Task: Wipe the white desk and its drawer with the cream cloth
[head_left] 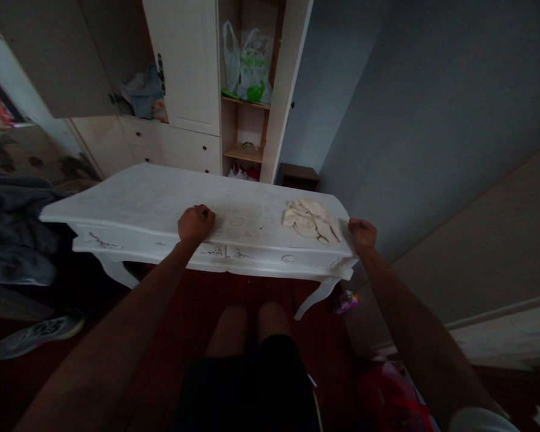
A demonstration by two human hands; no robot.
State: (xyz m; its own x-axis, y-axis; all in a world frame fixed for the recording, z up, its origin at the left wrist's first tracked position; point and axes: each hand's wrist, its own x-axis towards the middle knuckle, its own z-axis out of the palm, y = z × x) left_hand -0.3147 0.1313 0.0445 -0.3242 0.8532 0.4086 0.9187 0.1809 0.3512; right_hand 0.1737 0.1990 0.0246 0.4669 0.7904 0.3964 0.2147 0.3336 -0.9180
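Observation:
A white table (130, 192) with carved drawer fronts and curved legs stands in front of me. My left hand (197, 223) is curled into a fist over the near part of the tabletop, and a dark gap shows inside the curled fingers with nothing in it. At the table's right end, my right hand (363, 234) is closed beside the edge; I cannot tell whether it touches it. Between the hands, closer to the right one, a crumpled cream cloth (312, 221) lies on the top. Grey smudges mark the white surface near my left hand.
Behind the table is a white wardrobe (189, 66) with open doors and plastic bags (254, 72) on a shelf. A grey wall (432, 108) rises on the right. Dark clothes (13, 234) and a shoe (38, 336) are at left; a red bag (391, 396) is at lower right.

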